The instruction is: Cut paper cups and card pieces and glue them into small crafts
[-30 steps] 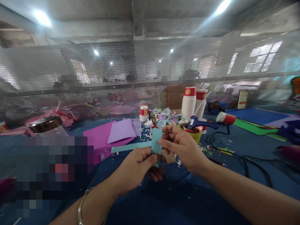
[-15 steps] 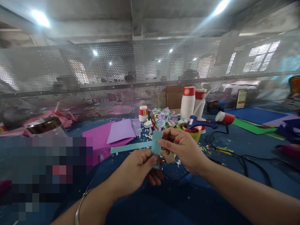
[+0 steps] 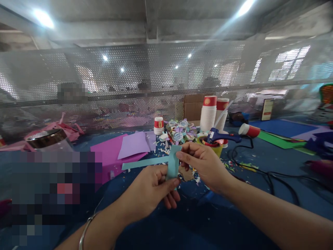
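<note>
Between both hands stands a narrow light-blue paper strip (image 3: 173,163), upright and slightly curved. My left hand (image 3: 158,185) is closed on its lower part, thumb across the front and fingers behind. With thumb and fingertips, my right hand (image 3: 201,159) pinches the strip's upper right edge. A second light-blue strip (image 3: 145,162) stretches leftward from behind the first one, over the purple paper; whether the two are joined I cannot tell. Behind the hands lies a heap of small paper pieces with round patterned discs (image 3: 178,136).
A blue glue gun (image 3: 223,136) rests on a yellow container (image 3: 218,151), its black cord (image 3: 272,180) looping right. Stacked paper cups (image 3: 208,114) stand behind. Lilac sheets (image 3: 134,146) lie on a magenta sheet (image 3: 104,152) at left. Paper scraps litter the blue table (image 3: 208,222).
My left thumb has slid slightly right across the strip's lower part. The upright strip now looks more curved and turned. The right hand keeps its pinch near the top.
</note>
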{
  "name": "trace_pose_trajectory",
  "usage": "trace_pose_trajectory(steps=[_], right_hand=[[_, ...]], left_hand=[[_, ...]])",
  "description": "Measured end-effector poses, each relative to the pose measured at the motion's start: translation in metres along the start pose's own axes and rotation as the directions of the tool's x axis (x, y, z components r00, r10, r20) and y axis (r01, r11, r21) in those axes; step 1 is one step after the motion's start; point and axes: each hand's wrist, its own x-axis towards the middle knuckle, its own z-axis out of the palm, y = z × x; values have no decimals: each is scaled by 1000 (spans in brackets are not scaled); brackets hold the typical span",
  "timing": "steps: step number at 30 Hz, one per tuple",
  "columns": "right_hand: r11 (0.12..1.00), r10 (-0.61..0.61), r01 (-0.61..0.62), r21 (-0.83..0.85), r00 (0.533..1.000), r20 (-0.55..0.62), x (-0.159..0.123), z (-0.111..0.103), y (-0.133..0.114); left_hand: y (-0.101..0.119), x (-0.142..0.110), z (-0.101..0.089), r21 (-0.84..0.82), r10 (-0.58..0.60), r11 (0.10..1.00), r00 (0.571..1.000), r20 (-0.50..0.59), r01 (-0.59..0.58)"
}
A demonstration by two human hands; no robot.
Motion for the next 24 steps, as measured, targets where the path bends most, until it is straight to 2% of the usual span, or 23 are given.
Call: trace_pose_trajectory(steps=[5, 10, 13, 15, 17, 19, 21, 24], right_hand=[[1000, 0, 1, 29, 1000, -10, 0, 0, 1], [999, -18, 19, 34, 1000, -17, -1, 0, 1], [999, -31, 32, 13, 999, -25, -1, -1, 1], [999, -40, 40, -23, 999, -23, -1, -1, 1], [996, -46, 46, -79, 999, -5, -2, 0, 1], [988, -50, 53, -144, 998, 24, -3, 0, 1], [971, -79, 83, -224, 997, 26, -6, 1, 1], [885, -258, 249, -394, 966, 30, -11, 1, 1]], left_hand=[[-1, -2, -1, -15, -21, 1000, 999, 50, 22], [-1, -6, -2, -46, -94, 994, 989, 111, 100], [0, -5, -3, -3, 6, 1000, 993, 116, -6], [0, -3, -4, 58, 122, 990, 991, 61, -126], [0, -1, -4, 90, 185, 980, 982, -47, -180], [0, 2, -4, 30, 151, 988, 978, -144, -148], [-1, 4, -4, -97, 75, 991, 978, -197, -96], [-1, 5, -5, -277, -20, 960, 972, -236, -47]])
